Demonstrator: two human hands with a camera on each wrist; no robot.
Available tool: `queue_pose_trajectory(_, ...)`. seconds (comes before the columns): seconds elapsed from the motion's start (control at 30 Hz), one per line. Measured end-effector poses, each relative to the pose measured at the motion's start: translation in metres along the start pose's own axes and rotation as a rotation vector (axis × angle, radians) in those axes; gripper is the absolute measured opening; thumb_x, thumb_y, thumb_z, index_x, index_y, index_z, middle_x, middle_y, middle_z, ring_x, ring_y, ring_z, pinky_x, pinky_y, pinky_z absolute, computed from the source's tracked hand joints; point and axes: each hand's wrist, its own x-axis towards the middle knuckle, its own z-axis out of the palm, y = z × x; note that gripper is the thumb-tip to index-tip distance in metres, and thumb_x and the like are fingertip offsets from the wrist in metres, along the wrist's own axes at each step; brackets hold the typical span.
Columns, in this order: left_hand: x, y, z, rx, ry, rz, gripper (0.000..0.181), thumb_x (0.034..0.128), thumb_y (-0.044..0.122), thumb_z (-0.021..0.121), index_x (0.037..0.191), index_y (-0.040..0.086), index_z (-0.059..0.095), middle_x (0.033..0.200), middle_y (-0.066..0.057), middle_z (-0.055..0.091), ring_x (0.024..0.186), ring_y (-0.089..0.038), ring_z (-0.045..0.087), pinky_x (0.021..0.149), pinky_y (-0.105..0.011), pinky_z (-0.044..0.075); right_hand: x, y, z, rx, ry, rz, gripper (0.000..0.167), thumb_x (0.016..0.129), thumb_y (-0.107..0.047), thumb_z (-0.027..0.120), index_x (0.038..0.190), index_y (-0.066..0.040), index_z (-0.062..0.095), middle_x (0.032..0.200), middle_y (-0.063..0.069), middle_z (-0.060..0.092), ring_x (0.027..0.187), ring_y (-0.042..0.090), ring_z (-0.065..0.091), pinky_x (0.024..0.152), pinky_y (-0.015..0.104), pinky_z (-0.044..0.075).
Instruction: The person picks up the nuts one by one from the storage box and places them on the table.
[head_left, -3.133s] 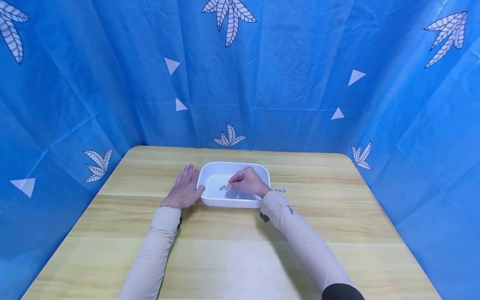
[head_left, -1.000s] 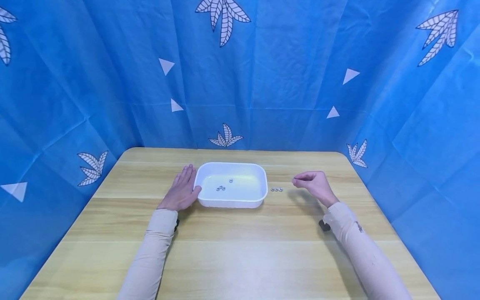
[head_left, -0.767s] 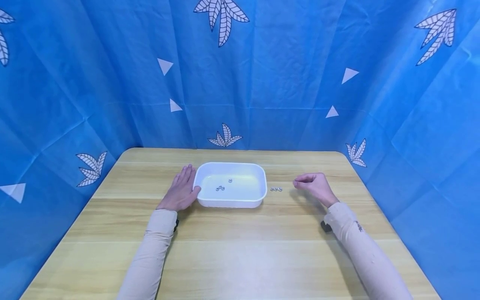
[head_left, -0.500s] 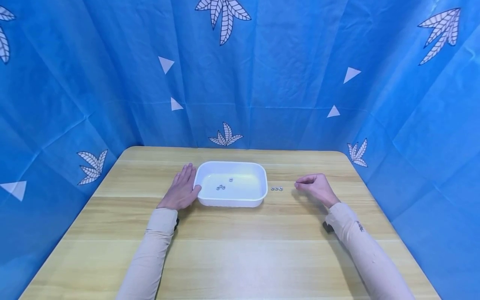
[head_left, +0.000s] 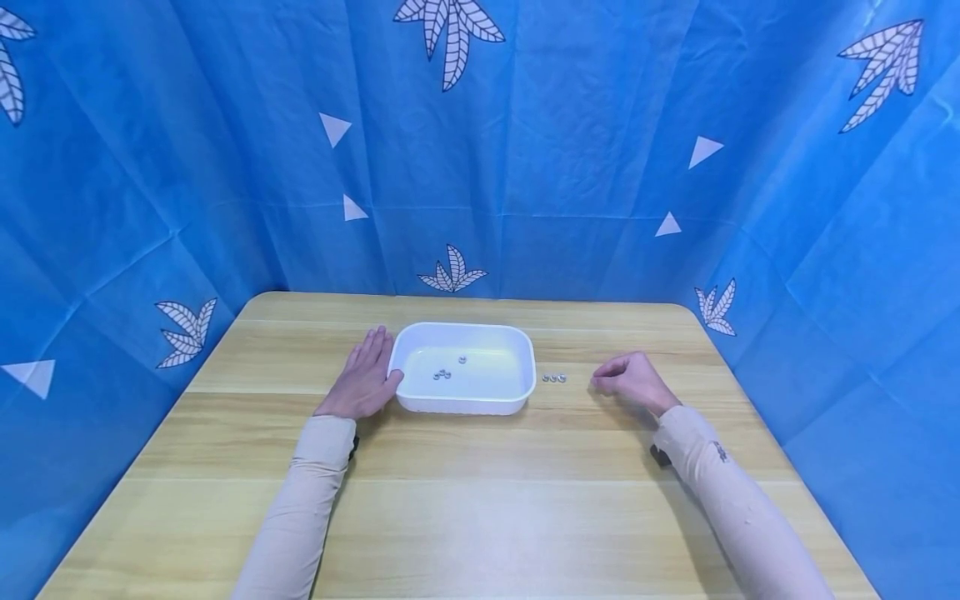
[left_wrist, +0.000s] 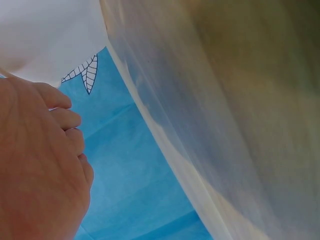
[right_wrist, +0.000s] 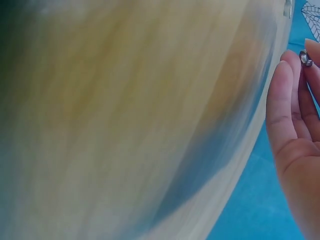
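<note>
A white rectangular tray (head_left: pixel 465 407) stands on the table, with several small metal nuts inside: a cluster (head_left: pixel 442 375) towards the left and a lone nut (head_left: pixel 462 360) farther back. My left hand (head_left: pixel 362 379) lies flat against the tray's left side, fingers straight, thumb touching the rim. Right of the tray, three nuts (head_left: pixel 553 378) form a short row on the table. Just beyond that row my right hand (head_left: pixel 636 382) is low over the tabletop. The right wrist view shows a nut (right_wrist: pixel 304 58) pinched at its fingertips; in the head view the fingers hide it.
The wooden table (head_left: pixel 480 517) has rounded far corners. A blue curtain (head_left: pixel 585 167) with white leaves and triangles encloses its back and sides. Bare wood extends in front of the tray and between the two forearms.
My right hand was inside the tray; it has since moved out to the right, past the row, and sunk slightly towards the table. The left hand stays at the tray.
</note>
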Motion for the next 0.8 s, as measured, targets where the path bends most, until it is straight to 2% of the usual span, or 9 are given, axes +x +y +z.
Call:
queue_pose_trajectory(0.17,0.001,0.0,0.0,-0.006,-0.003,-0.005,0.073,0.107,0.034,0.032,0.163,-0.007,0.009,0.174,-0.024,-0.002,0.163,-0.041,-0.003,0.133,-0.057,0.003,0.001,0.001,0.001,0.007,-0.01,-0.021,0.026,0.086,-0.011,0.081,0.108,0.002,0.078,0.105,0.019,0.079,0.083,0.019,0.074,0.076,0.026,0.059)
queue_pose_trajectory(0.33,-0.001,0.001,0.0,0.001,0.011,0.003,0.073,0.1065,0.033,0.033,0.162,-0.009,0.011,0.173,-0.027,0.001,0.162,-0.043,-0.001,0.132,-0.059,0.005,0.0,-0.002,0.002,-0.03,-0.018,-0.034,0.026,0.087,-0.011,0.08,0.109,0.003,0.077,0.106,0.019,0.079,0.086,0.02,0.074,0.076,0.026,0.06)
queue_pose_trajectory(0.57,-0.003,0.002,-0.001,-0.006,0.017,0.0,0.072,0.1066,0.032,0.033,0.161,-0.009,0.012,0.173,-0.027,0.003,0.162,-0.044,0.001,0.132,-0.059,0.005,0.001,-0.007,0.008,-0.118,-0.02,-0.051,0.021,0.088,-0.013,0.08,0.106,-0.002,0.08,0.104,0.015,0.08,0.092,0.019,0.073,0.086,0.032,0.059)
queue_pose_trajectory(0.8,-0.003,0.002,-0.001,-0.003,0.015,0.004,0.072,0.1066,0.032,0.033,0.161,-0.009,0.011,0.173,-0.027,0.001,0.162,-0.044,0.0,0.132,-0.059,0.005,0.003,-0.008,0.01,-0.151,-0.026,-0.078,0.019,0.088,-0.013,0.08,0.105,-0.004,0.081,0.104,0.013,0.081,0.097,0.021,0.073,0.094,0.042,0.059)
